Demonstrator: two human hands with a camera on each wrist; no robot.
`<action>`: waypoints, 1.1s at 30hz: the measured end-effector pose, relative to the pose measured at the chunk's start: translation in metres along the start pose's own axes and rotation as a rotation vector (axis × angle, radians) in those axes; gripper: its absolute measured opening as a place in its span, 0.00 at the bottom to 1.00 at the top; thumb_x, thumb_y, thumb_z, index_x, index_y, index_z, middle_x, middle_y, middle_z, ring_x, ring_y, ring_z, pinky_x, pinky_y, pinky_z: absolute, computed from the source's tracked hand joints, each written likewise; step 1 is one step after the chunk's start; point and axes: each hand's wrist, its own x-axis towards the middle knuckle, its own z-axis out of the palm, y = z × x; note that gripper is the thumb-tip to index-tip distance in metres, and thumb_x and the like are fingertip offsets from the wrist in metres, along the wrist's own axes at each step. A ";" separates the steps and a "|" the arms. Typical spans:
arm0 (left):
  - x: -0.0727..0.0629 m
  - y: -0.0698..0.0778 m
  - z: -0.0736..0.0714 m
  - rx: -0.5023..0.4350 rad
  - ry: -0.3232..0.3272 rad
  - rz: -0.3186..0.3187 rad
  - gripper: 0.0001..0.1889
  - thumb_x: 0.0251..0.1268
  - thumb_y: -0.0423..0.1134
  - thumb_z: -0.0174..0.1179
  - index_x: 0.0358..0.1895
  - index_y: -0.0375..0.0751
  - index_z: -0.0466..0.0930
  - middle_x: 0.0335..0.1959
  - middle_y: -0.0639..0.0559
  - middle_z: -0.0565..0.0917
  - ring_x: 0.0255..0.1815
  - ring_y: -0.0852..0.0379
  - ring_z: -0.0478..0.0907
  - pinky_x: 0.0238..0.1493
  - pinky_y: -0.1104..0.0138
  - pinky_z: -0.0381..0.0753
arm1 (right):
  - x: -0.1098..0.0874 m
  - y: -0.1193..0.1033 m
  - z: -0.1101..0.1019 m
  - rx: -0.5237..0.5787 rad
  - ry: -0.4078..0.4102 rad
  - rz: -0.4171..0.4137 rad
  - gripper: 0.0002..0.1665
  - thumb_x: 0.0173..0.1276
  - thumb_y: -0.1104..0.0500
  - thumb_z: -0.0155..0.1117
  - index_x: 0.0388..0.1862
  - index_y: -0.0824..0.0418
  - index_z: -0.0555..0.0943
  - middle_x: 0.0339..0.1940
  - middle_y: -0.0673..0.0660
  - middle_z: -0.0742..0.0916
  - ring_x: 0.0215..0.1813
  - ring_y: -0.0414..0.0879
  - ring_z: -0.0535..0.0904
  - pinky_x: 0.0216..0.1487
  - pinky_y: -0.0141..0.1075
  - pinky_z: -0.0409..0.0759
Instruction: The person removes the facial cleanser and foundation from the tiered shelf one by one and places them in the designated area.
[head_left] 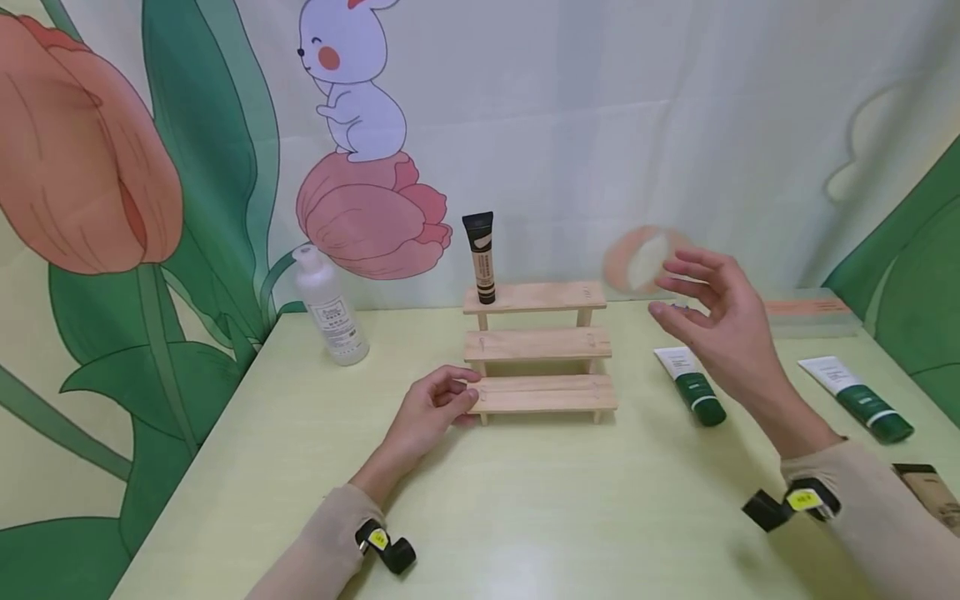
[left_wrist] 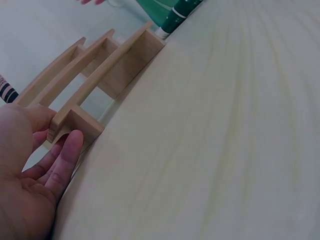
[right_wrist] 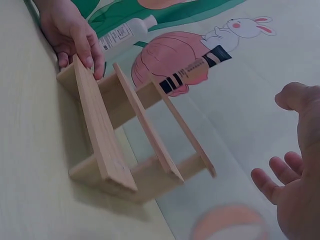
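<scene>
A three-step wooden display rack (head_left: 542, 395) stands on the table. My left hand (head_left: 429, 412) pinches the left end of its lowest step, as the left wrist view shows closely, with thumb and fingers around the board's edge. On the top step, at the left, a beige squeeze tube with a black cap (head_left: 483, 260) stands upright, slightly tilted. My right hand (head_left: 723, 325) is raised in the air to the right of the rack, fingers spread and loosely bent, with nothing in it. Beneath it lies a white and green squeeze tube (head_left: 696, 390).
A white bottle (head_left: 331, 308) stands left of the rack. Another white and green tube (head_left: 858, 402) lies at the right, with a brown and black item (head_left: 930, 493) partly out of view nearby. A flat pale box (head_left: 813, 317) lies along the back curtain (head_left: 540, 125).
</scene>
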 end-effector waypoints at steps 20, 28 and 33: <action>-0.001 -0.004 -0.003 -0.014 0.002 -0.011 0.12 0.82 0.32 0.67 0.62 0.43 0.87 0.48 0.41 0.85 0.46 0.50 0.87 0.47 0.60 0.97 | 0.077 0.017 0.126 0.203 -0.141 -0.033 0.37 0.73 0.65 0.79 0.77 0.61 0.74 0.72 0.61 0.82 0.74 0.62 0.80 0.70 0.45 0.88; -0.001 -0.004 -0.002 -0.012 0.002 -0.002 0.13 0.82 0.32 0.68 0.63 0.42 0.87 0.47 0.42 0.86 0.45 0.51 0.87 0.47 0.60 0.97 | 0.089 0.022 0.153 0.184 -0.211 -0.012 0.36 0.75 0.63 0.79 0.78 0.57 0.75 0.69 0.59 0.84 0.69 0.57 0.84 0.66 0.44 0.91; 0.000 -0.003 -0.002 -0.014 -0.010 0.012 0.13 0.82 0.32 0.67 0.63 0.42 0.87 0.48 0.41 0.86 0.45 0.51 0.87 0.48 0.59 0.97 | 0.091 0.017 0.165 0.197 -0.236 -0.012 0.37 0.74 0.63 0.80 0.78 0.59 0.75 0.68 0.61 0.85 0.68 0.58 0.86 0.64 0.43 0.92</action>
